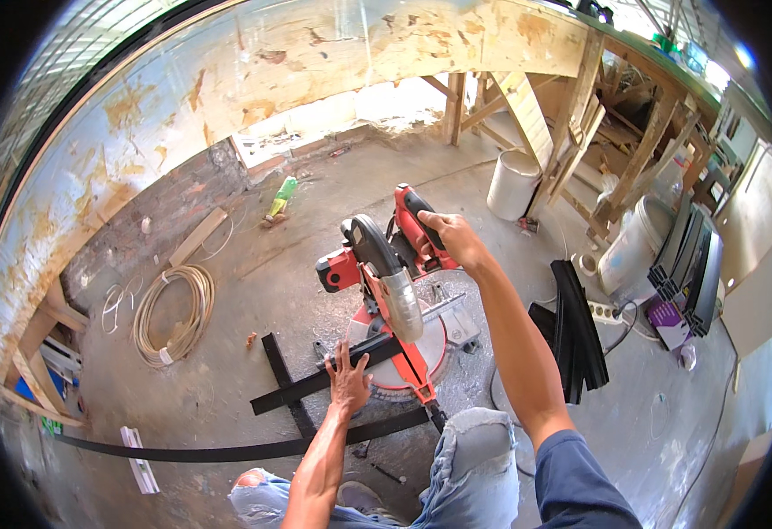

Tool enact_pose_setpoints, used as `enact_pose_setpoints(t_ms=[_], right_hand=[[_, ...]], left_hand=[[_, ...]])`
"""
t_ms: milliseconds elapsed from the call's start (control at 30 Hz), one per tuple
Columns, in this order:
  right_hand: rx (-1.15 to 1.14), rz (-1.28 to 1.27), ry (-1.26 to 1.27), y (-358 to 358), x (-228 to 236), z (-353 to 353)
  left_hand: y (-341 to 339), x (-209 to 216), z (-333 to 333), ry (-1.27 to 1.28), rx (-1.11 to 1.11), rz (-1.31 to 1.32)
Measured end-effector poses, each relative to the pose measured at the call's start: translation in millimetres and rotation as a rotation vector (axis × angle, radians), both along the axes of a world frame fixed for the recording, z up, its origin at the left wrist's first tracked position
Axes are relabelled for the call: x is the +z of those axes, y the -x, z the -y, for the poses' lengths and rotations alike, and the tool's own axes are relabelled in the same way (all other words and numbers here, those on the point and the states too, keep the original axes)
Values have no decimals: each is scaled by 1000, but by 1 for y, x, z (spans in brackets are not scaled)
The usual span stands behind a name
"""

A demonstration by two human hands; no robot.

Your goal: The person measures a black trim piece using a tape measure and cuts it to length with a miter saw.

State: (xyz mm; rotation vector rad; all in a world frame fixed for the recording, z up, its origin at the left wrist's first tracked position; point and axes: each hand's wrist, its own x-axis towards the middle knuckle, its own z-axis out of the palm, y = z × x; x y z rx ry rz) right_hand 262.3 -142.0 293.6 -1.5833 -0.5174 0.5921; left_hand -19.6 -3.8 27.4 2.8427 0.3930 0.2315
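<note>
A red miter saw [384, 295] with a round base stands on the floor in front of me. Its handle is wrapped by my right hand [450, 236], and the silver and black blade guard hangs over the base. A black bar [307, 389] lies across the saw's base, under the head. My left hand [348, 377] holds this bar beside the guard, its fingers apart and reaching over the top. Another black bar [278, 366] lies crosswise beneath it, and a long black strip [218, 454] stretches left from near my knees. The blade itself is hidden.
At the left lies a coiled hose [152, 353] near a wood strip [198, 236]. A green bottle [282, 196] lies beyond the saw. To the right are stacked black profiles [573, 335], a power strip [604, 313], cables and a white bucket [513, 183]. A wooden bench frame stands behind.
</note>
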Motion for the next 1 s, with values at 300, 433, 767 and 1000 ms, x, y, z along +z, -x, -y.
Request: enact_pose_setpoints(t_ms=[300, 433, 767, 1000], right_hand=[[-249, 141, -152, 20, -24, 19], [-501, 309, -191, 48, -79, 87], [-323, 435, 859, 256, -284, 328], [-92, 397, 1152, 313, -308, 331]], left_hand=[[43, -39, -29, 30, 1320, 532], [58, -92, -81, 1427, 1790, 621], [88, -116, -169, 1809, 1436, 499], [64, 41, -154, 1387, 1240, 1102]])
